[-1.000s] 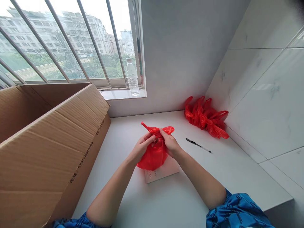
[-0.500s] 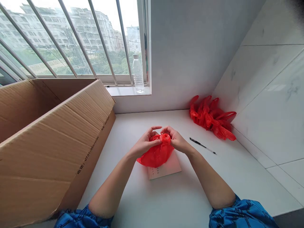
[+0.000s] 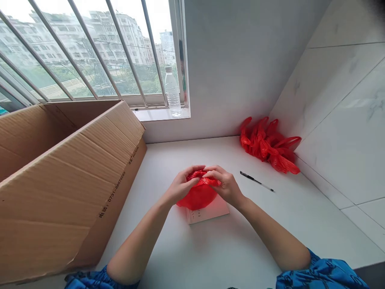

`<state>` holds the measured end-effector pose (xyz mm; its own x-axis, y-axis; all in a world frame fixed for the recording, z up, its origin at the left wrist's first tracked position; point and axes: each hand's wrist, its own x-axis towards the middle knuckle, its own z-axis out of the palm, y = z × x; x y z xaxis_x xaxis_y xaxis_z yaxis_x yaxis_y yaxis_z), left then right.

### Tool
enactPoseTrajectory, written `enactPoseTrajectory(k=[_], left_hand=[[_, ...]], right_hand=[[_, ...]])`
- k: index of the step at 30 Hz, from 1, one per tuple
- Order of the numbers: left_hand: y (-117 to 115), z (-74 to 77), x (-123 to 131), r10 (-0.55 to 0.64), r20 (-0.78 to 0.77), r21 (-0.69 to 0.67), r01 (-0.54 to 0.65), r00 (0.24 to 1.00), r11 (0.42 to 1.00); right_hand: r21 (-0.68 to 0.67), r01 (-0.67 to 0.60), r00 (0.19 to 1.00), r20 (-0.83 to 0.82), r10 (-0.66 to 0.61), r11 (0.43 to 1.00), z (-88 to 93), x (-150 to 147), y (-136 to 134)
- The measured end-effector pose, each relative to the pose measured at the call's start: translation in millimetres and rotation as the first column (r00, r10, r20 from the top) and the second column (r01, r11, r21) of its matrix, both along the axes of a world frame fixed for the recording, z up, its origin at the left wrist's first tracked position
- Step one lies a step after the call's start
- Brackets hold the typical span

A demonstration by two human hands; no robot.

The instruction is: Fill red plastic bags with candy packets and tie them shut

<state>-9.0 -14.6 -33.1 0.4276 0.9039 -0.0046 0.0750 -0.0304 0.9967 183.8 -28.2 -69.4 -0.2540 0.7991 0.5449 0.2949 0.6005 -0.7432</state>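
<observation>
Both my hands are on a red plastic bag (image 3: 197, 196) at the middle of the white table. My left hand (image 3: 183, 182) pinches the bag's gathered upper edge from the left, thumb on the near side. From the right, my right hand (image 3: 224, 182) grips the bunched edge, its fingers curved over the top. Below the bag lies a pale book (image 3: 210, 210) with small dark print along its left side, partly covered. Whether the bag holds anything is hidden.
A large open cardboard box (image 3: 99, 168) stands at the left. To the right lie a black-and-clear pen (image 3: 256, 181) and a heap of red plastic bags (image 3: 267, 144) against the wall. A clear water bottle (image 3: 173, 92) is on the sill of the barred window.
The bag's gathered top has been spread from a rolled knot into a wider rim. My right hand has moved slightly, its fingers now reaching over the top of the bag.
</observation>
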Motion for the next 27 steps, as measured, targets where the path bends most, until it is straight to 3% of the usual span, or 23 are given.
enactPoseTrajectory(k=[2,5,9,11,13,16,18,21,23,25,27], left_hand=[[-1.8,0.1,-2.8,0.04,0.133,-0.171,-0.017,0.99,0.985],[3.5,-7.1,-11.4,0.231,0.251,-0.311,-0.148,0.94,0.939],[22.6,-27.9,-33.7,0.45,0.275,-0.199,-0.408,0.85,0.891],[29.2,-39.7,-46.6,0.504,0.225,-0.099,-0.495,0.834,0.863],[28.3,-48.5,-58.6,0.495,0.118,-0.021,-0.496,0.861,0.868],[12.2,-49.4,-74.2,0.448,-0.16,0.148,-0.427,0.88,0.892],[-3.4,-41.2,-79.7,0.457,-0.394,0.309,-0.353,0.797,0.883],[-19.8,-27.0,-70.6,0.482,-0.61,0.513,-0.15,0.629,0.845],[-20.3,-25.9,-53.2,0.472,-0.66,0.608,0.047,0.584,0.793],[-13.2,-35.4,-34.3,0.453,-0.702,0.649,0.233,0.549,0.724],[-3.3,-53.4,-21.8,0.454,-0.747,0.636,0.323,0.485,0.701]], right_hand=[[0.015,-0.002,1.0,0.018,0.002,1.0,-2.4,5.8,-2.6],[0.088,-0.055,0.998,0.043,0.052,0.995,-6.3,14.4,-10.0],[0.062,-0.136,0.991,0.027,0.135,0.989,-16.2,29.0,-26.9],[-0.075,-0.179,0.984,0.003,0.18,0.981,-21.7,38.4,-35.3],[-0.248,-0.214,0.976,-0.017,0.217,0.945,-25.5,49.9,-40.5],[-0.421,-0.255,0.962,-0.021,0.271,0.871,-27.6,69.0,-38.4],[-0.398,-0.18,0.975,0.046,0.215,0.899,-28.7,77.1,-30.9],[-0.143,0.023,0.942,0.334,0.027,0.989,-32.6,68.1,-13.6],[0.05,0.005,0.855,0.517,-0.03,0.999,-36.8,47.5,0.0],[0.131,-0.08,0.799,0.601,-0.015,0.988,-43.1,23.0,13.2],[0.13,-0.081,0.771,0.636,-0.021,0.988,-53.0,3.0,23.7]])
